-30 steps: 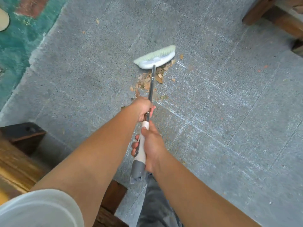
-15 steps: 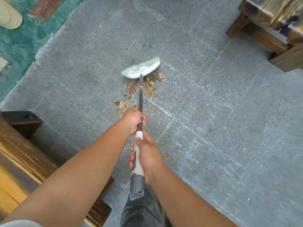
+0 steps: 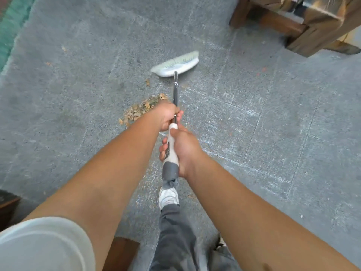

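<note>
Fingers (image 3: 163, 148) of the right hand (image 3: 184, 151) curl round the white grip of a broom (image 3: 175, 90) at centre frame, while the left hand (image 3: 168, 118) closes on the metal shaft just above it. The blurred broom head (image 3: 175, 64) is down at the grey paved floor (image 3: 263, 133) in the upper middle, apart from a pile of dry leaves (image 3: 139, 111) that lies left of the shaft, partly behind the left hand. The broom looks light and stiff, with soft, springy bristles. The smooth metal shaft may slip, so the moulded grip and a spread two-hand hold seem the surest purchase. A wooden bench (image 3: 304, 24) stands upper right.
</note>
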`<state>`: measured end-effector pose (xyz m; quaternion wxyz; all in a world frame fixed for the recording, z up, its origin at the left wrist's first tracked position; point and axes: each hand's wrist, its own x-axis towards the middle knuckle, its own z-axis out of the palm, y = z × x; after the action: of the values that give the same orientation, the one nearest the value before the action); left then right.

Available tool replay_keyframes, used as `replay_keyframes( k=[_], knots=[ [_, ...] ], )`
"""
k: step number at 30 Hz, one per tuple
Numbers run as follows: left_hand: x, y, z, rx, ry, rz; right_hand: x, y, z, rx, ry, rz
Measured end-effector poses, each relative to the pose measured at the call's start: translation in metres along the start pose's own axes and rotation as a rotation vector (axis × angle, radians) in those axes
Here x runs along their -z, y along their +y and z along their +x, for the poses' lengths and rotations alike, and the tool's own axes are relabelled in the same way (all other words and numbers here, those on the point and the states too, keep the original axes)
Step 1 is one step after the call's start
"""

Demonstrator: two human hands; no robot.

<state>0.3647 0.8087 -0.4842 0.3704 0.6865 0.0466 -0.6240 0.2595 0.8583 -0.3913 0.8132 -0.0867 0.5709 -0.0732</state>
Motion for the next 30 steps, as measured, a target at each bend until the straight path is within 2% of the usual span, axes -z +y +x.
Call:
replay_keyframes(
  k=[5,13,17,21,26,30],
  knots=[
    [0.032,-0.021,-0.007,0.064,0.067,0.170,-0.018,0.045,-0.009,-0.072,-0.029,0.079],
    [0.062,-0.084,-0.059,0.131,0.108,0.160,-0.006,0.114,-0.050,-0.165,-0.041,0.106],
    [0.056,-0.138,-0.100,0.152,0.155,0.034,0.033,0.149,-0.090,-0.208,-0.067,0.075],
    [0.029,-0.163,-0.132,0.089,0.178,-0.119,0.070,0.150,-0.118,-0.147,-0.081,-0.086],
    [-0.002,-0.165,-0.165,-0.045,0.210,-0.461,0.103,0.114,-0.144,-0.065,-0.182,-0.433],
    [0.006,-0.167,-0.188,-0.108,0.258,-0.707,0.103,0.088,-0.154,-0.101,-0.271,-0.699]
  ],
)
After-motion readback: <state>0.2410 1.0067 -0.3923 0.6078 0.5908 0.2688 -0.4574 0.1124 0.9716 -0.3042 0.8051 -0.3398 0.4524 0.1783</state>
